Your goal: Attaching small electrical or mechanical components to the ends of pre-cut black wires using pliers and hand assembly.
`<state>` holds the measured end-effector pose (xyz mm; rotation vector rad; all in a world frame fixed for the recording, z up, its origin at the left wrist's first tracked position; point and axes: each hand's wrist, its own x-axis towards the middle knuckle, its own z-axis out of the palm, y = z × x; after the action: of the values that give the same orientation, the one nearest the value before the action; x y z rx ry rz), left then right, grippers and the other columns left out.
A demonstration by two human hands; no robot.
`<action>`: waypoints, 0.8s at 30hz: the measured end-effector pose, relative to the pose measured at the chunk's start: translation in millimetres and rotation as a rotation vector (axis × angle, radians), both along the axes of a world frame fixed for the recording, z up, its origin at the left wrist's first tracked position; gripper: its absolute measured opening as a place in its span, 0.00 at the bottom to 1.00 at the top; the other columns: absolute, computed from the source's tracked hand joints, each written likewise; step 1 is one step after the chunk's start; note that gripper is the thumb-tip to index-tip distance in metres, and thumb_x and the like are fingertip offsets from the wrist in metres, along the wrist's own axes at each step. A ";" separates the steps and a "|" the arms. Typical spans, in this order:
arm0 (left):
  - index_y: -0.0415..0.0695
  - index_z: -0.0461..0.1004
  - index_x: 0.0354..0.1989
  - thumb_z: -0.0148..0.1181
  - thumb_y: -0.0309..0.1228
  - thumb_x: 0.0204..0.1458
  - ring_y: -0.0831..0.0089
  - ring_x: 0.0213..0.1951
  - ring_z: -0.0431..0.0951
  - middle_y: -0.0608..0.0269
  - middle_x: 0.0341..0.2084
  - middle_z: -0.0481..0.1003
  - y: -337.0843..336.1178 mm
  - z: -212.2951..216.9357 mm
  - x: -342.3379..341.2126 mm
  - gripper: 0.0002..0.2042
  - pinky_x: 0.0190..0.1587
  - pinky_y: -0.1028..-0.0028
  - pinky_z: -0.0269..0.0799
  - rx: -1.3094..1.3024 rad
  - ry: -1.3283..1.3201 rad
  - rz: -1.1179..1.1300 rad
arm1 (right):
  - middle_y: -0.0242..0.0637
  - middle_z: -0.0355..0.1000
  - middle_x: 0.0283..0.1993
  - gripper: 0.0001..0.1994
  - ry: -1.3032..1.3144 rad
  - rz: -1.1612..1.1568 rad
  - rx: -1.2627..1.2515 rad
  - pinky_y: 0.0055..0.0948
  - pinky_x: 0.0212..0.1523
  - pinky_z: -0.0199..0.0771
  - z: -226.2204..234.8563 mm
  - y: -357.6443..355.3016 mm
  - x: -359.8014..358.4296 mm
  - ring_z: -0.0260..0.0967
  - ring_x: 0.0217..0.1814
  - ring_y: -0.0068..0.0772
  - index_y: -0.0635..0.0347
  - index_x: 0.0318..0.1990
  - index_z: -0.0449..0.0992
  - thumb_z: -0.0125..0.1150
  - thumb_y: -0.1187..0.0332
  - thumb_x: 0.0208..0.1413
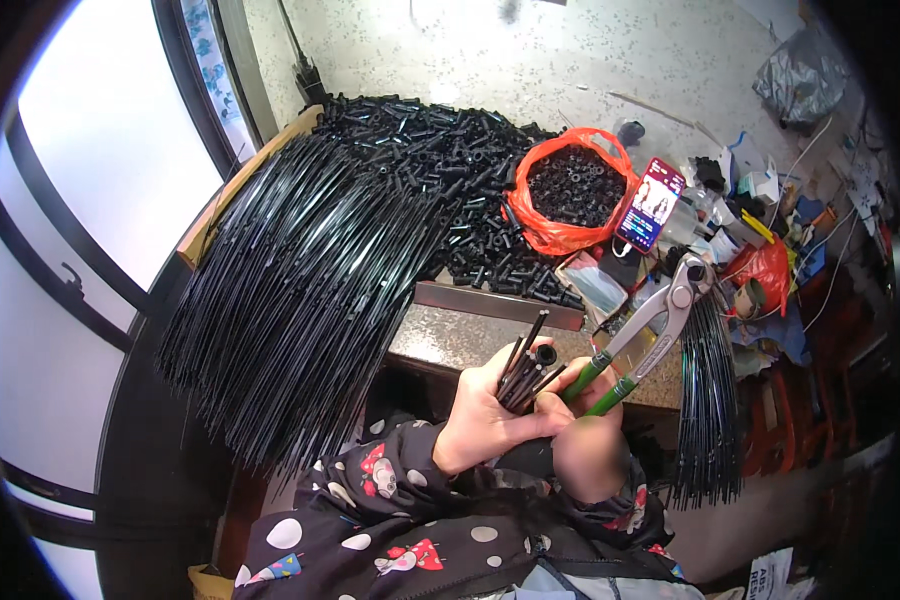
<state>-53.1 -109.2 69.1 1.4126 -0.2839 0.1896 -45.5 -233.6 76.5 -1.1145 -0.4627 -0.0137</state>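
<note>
My left hand is wrapped round a small bunch of thin black rods, their ends sticking up past the fingers. Among them stands a thicker black tube with its hollow end facing up. Close beside it, my right hand grips end-cutting pincers by their green handles. The handles are spread apart, and the grey head points away up to the right, clear of the rods. My right thumb and left thumb come close together below the bunch; whether they touch, I cannot tell. A blurred patch hides part of my right wrist.
A wide sheaf of long black rods hangs over the bench at left; a smaller sheaf hangs at right. Behind lie heaped black tubes, an orange bag of black parts, a lit phone and clutter. A metal bar edges the heap.
</note>
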 end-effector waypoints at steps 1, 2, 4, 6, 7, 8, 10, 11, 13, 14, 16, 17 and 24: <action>0.35 0.62 0.53 0.74 0.27 0.29 0.90 0.23 0.62 0.79 0.18 0.63 -0.4 -0.4 0.7 0.38 0.26 0.87 0.59 -0.011 0.005 0.005 | 0.37 0.66 0.32 0.10 0.003 -0.005 0.000 0.23 0.38 0.71 -0.4 0.1 0.5 0.69 0.34 0.25 0.64 0.36 0.62 0.55 0.83 0.48; 0.35 0.62 0.53 0.74 0.27 0.29 0.90 0.23 0.62 0.79 0.18 0.63 0.3 -0.1 1.1 0.38 0.26 0.87 0.59 -0.012 0.006 0.005 | 0.37 0.66 0.32 0.10 0.004 -0.005 0.000 0.23 0.38 0.71 -1.0 0.1 1.1 0.69 0.34 0.25 0.64 0.36 0.62 0.55 0.83 0.48; 0.35 0.61 0.53 0.74 0.26 0.29 0.90 0.23 0.64 0.78 0.19 0.66 2.4 1.0 1.9 0.38 0.27 0.87 0.61 0.053 -0.028 0.010 | 0.37 0.66 0.32 0.10 0.022 0.003 -0.004 0.23 0.39 0.71 -2.6 -0.1 2.3 0.68 0.34 0.25 0.64 0.37 0.62 0.55 0.83 0.49; 0.35 0.61 0.53 0.74 0.26 0.28 0.90 0.24 0.65 0.77 0.20 0.67 3.1 -0.5 3.8 0.39 0.28 0.87 0.62 0.054 -0.035 0.009 | 0.36 0.66 0.33 0.11 0.041 0.001 0.000 0.23 0.39 0.70 -6.0 0.1 3.1 0.68 0.34 0.24 0.64 0.37 0.62 0.54 0.83 0.49; 0.35 0.61 0.53 0.74 0.26 0.28 0.90 0.25 0.66 0.76 0.20 0.68 3.9 -1.1 4.1 0.39 0.29 0.87 0.63 0.056 -0.044 0.009 | 0.36 0.66 0.33 0.11 0.058 -0.001 0.004 0.23 0.39 0.70 -6.9 0.8 3.2 0.67 0.34 0.24 0.63 0.37 0.62 0.54 0.84 0.49; 0.35 0.61 0.53 0.74 0.26 0.28 0.90 0.25 0.66 0.76 0.20 0.68 4.6 -1.7 4.2 0.39 0.29 0.87 0.63 0.057 -0.043 0.013 | 0.36 0.66 0.33 0.11 0.059 0.003 0.005 0.23 0.39 0.70 -6.9 2.0 3.6 0.67 0.34 0.24 0.63 0.37 0.62 0.54 0.84 0.49; 0.35 0.60 0.54 0.71 0.23 0.31 0.89 0.26 0.67 0.74 0.22 0.70 4.2 -3.7 4.5 0.37 0.32 0.86 0.64 -0.003 -0.017 -0.005 | 0.35 0.66 0.33 0.11 0.042 -0.018 0.008 0.22 0.39 0.69 -6.7 4.5 4.1 0.67 0.35 0.24 0.64 0.38 0.62 0.55 0.82 0.48; 0.35 0.60 0.54 0.71 0.23 0.31 0.89 0.26 0.67 0.74 0.22 0.70 1.6 -5.5 5.5 0.37 0.32 0.86 0.64 -0.005 -0.018 -0.008 | 0.35 0.66 0.33 0.11 0.042 -0.020 0.007 0.22 0.39 0.69 -6.9 6.3 3.8 0.67 0.35 0.24 0.64 0.38 0.62 0.55 0.82 0.48; 0.35 0.59 0.55 0.66 0.21 0.36 0.88 0.27 0.68 0.73 0.23 0.71 -4.4 -8.6 7.5 0.34 0.32 0.85 0.65 -0.104 0.037 0.110 | 0.37 0.66 0.33 0.11 -0.224 -0.290 -0.260 0.22 0.39 0.68 -7.7 11.2 2.5 0.67 0.36 0.26 0.65 0.38 0.62 0.56 0.81 0.48; 0.35 0.56 0.56 0.61 0.19 0.39 0.87 0.27 0.70 0.70 0.23 0.71 -4.5 -8.8 7.8 0.32 0.33 0.84 0.66 -0.020 0.010 0.130 | 0.39 0.66 0.32 0.11 -0.296 -0.365 -0.309 0.24 0.39 0.67 -14.2 12.2 2.2 0.67 0.36 0.29 0.67 0.38 0.62 0.56 0.80 0.48; 0.36 0.54 0.57 0.60 0.18 0.39 0.87 0.26 0.70 0.69 0.23 0.71 -3.8 -13.1 11.7 0.33 0.32 0.84 0.66 0.159 -0.133 0.206 | 0.40 0.66 0.33 0.11 -0.443 -0.423 -0.347 0.26 0.37 0.66 -28.8 11.6 9.1 0.66 0.36 0.31 0.67 0.38 0.64 0.56 0.81 0.47; 0.37 0.54 0.58 0.61 0.18 0.39 0.88 0.27 0.69 0.69 0.24 0.70 0.1 -6.6 11.8 0.34 0.31 0.85 0.65 0.109 -0.116 0.123 | 0.40 0.66 0.35 0.11 -0.557 -0.399 -0.387 0.26 0.36 0.66 -29.2 8.9 16.7 0.66 0.35 0.31 0.67 0.38 0.65 0.55 0.83 0.46; 0.41 0.68 0.45 0.62 0.22 0.42 0.89 0.25 0.62 0.76 0.21 0.65 53.7 10.8 9.3 0.18 0.28 0.85 0.58 0.111 -0.103 -0.070 | 0.36 0.66 0.28 0.07 0.317 0.171 -0.241 0.21 0.22 0.66 -0.3 -25.5 6.8 0.64 0.22 0.25 0.65 0.38 0.64 0.49 0.79 0.51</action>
<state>-43.8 -55.4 79.9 1.5022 -0.4338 0.1913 -38.7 -259.1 76.2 -1.2832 -0.2774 0.3718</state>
